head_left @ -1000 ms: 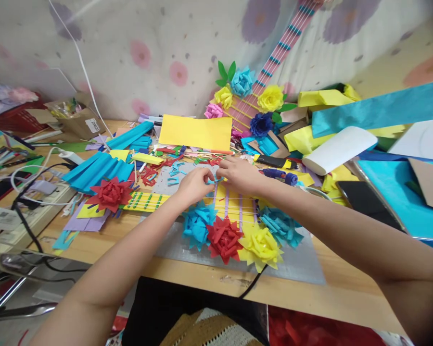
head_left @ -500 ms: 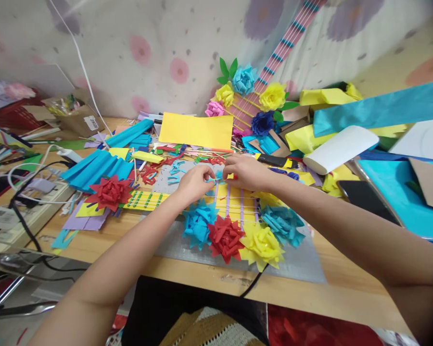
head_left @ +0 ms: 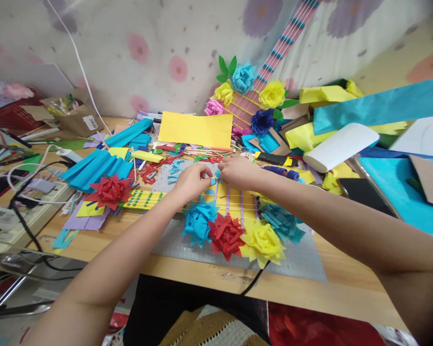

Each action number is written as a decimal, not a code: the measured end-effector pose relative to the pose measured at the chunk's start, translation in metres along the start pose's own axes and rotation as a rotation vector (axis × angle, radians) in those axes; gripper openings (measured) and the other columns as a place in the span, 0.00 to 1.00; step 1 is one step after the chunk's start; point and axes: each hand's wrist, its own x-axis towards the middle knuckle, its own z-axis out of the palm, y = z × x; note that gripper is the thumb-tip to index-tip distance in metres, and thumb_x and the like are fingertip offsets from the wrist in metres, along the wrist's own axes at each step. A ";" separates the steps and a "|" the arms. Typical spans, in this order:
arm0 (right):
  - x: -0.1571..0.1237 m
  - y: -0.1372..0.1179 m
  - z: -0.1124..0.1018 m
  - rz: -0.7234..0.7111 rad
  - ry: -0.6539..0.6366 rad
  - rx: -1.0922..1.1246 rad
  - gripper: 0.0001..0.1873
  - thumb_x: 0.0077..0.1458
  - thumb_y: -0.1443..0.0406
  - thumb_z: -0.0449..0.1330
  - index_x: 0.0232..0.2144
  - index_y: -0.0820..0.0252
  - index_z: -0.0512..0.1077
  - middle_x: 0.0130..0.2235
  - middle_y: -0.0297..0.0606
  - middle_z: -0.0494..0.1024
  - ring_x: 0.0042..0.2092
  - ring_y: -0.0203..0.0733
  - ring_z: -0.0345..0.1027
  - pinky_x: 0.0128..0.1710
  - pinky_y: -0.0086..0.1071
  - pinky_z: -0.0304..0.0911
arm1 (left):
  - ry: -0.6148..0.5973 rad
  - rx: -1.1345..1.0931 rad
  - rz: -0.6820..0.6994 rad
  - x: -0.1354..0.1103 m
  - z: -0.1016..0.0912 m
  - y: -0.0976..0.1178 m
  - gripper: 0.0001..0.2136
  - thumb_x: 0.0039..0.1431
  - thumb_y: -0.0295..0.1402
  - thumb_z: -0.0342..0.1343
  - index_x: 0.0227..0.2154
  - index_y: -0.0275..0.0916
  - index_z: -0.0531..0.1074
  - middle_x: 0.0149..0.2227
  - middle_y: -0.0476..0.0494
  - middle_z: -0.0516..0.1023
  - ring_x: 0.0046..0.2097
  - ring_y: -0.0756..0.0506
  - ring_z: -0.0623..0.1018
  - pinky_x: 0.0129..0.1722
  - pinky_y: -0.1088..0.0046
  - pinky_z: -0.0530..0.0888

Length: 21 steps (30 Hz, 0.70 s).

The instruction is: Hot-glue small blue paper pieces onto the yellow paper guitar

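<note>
My left hand [head_left: 191,182] and my right hand [head_left: 237,171] meet over a yellow paper guitar body [head_left: 234,201] with purple strips and strings. Both hands pinch a small blue paper piece [head_left: 212,180] between their fingertips. Just below them on the guitar sit a blue paper flower [head_left: 199,219], a red paper flower [head_left: 225,235], a yellow paper flower [head_left: 263,242] and a teal paper flower [head_left: 282,222]. The guitar's yellow neck [head_left: 146,199] with green marks runs left to a big red flower [head_left: 110,191]. All of it lies on a grey mat [head_left: 299,259].
A wooden table [head_left: 346,288] is heaped with coloured paper. A yellow sheet [head_left: 196,129], a pleated blue fan [head_left: 94,169], a pink paper guitar with flowers [head_left: 252,101] and a white roll [head_left: 341,146] lie behind. A power strip with cables [head_left: 25,211] lies at left; a dark phone [head_left: 364,192] at right.
Both hands have shifted slightly up and left over the guitar, still pinching the small blue piece together. The view has tilted a little.
</note>
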 end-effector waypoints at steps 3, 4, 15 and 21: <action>-0.002 -0.001 -0.001 0.004 0.023 0.003 0.12 0.51 0.72 0.54 0.32 0.68 0.78 0.35 0.49 0.78 0.41 0.48 0.67 0.35 0.36 0.51 | 0.006 -0.006 0.011 -0.001 0.000 -0.001 0.08 0.47 0.26 0.54 0.30 0.38 0.76 0.27 0.49 0.71 0.30 0.48 0.70 0.30 0.72 0.64; -0.003 0.000 -0.001 0.006 0.035 0.012 0.12 0.51 0.72 0.54 0.31 0.68 0.78 0.35 0.49 0.78 0.41 0.47 0.67 0.35 0.36 0.52 | 0.008 -0.009 0.017 -0.001 0.000 -0.001 0.08 0.47 0.26 0.54 0.30 0.38 0.76 0.27 0.49 0.71 0.30 0.48 0.70 0.30 0.72 0.64; -0.027 0.017 -0.005 0.183 0.197 0.672 0.09 0.47 0.66 0.58 0.28 0.62 0.78 0.33 0.40 0.77 0.34 0.38 0.67 0.35 0.31 0.58 | 0.041 -0.359 0.013 0.002 0.007 0.010 0.13 0.42 0.28 0.62 0.33 0.38 0.69 0.33 0.48 0.71 0.35 0.48 0.71 0.36 0.71 0.70; -0.039 0.001 0.001 0.455 0.418 1.369 0.10 0.41 0.60 0.64 0.24 0.62 0.76 0.26 0.35 0.76 0.28 0.34 0.65 0.31 0.31 0.60 | -0.086 -0.905 -0.221 -0.007 0.005 0.034 0.14 0.43 0.23 0.61 0.31 0.38 0.63 0.31 0.48 0.74 0.34 0.49 0.76 0.31 0.74 0.71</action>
